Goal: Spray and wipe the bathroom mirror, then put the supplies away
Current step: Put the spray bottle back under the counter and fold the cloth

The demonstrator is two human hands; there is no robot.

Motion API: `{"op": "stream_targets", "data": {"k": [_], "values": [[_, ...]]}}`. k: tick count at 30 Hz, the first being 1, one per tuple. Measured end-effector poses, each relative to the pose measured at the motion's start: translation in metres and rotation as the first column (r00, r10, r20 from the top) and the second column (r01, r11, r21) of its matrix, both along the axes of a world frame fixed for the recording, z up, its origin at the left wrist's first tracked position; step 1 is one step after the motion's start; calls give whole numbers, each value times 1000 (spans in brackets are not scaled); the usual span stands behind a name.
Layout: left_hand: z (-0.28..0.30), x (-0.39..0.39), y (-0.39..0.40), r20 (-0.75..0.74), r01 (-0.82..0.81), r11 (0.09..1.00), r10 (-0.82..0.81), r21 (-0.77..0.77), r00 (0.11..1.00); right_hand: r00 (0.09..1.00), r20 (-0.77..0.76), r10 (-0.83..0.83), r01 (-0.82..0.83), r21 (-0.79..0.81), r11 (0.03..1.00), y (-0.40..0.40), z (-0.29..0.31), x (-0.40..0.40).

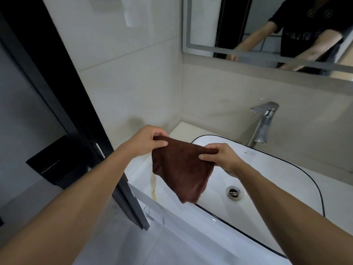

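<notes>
Both hands pinch the brown cloth (181, 169) along its upper edge: the left hand (147, 140) holds the left corner between thumb and curled fingers, and the right hand (219, 156) holds the right corner the same way. The cloth hangs folded between them, its lower point dangling free above the left part of the white basin (277, 180). It touches neither the basin nor the tabletop (183, 129).

The drain (233, 192) lies just beside the hanging point, to its right. The faucet (264, 123) stands at the back edge of the basin, well apart from the cloth. The mirror (267, 25) hangs on the wall above the far right corner and reflects the person's arms and dark shirt. No spray bottle is in view. A yellowish stain (153, 188) runs down near the left edge of the tabletop.

Judged step: folding or straightening the cloth, either ahead of wiping or before storage; the frame does not settle which.

Risks from here:
- A weak pinch at either corner would let the cloth swing down into the basin, where any moisture would soak it and cause streaks on the glass.
- Lowering the cloth toward the left edge could drag it through the stain and soil it.
- Uneven tension between the hands would undo the fold.
</notes>
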State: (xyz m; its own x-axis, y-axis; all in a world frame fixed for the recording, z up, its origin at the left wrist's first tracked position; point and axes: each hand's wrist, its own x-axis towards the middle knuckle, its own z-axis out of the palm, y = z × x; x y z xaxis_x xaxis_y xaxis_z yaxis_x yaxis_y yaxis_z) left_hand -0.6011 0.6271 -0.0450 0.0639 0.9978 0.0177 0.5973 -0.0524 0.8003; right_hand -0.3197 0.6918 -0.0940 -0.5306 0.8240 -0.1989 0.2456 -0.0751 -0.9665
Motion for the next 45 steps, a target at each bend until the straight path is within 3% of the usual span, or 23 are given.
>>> {"op": "stream_targets", "data": {"k": [4, 8, 13, 22, 32, 45], "values": [[17, 2, -23, 214, -28, 998, 40, -56, 976, 984, -161, -73, 62, -73, 995, -14, 25, 2], [31, 7, -46, 338, -100, 994, 108, -40, 935, 960, -256, -112, 101, -57, 993, -23, 50, 1], [52, 19, -87, 346, -264, 961, 223, 76, 911, 949, -309, -54, 51, -18, 999, -43, 72, -1], [50, 56, -210, 357, -575, 797, 491, 183, 795, 951, -301, 71, -73, 5, 997, -120, 75, -12], [-22, 53, -322, 327, -685, 696, 610, 214, 722, 976, -171, 132, -114, 110, 987, -224, 16, -29], [-168, 26, -349, 372, -726, 641, 628, 250, 683, 984, -144, 104, -76, 188, 979, -260, -118, -63]]}}
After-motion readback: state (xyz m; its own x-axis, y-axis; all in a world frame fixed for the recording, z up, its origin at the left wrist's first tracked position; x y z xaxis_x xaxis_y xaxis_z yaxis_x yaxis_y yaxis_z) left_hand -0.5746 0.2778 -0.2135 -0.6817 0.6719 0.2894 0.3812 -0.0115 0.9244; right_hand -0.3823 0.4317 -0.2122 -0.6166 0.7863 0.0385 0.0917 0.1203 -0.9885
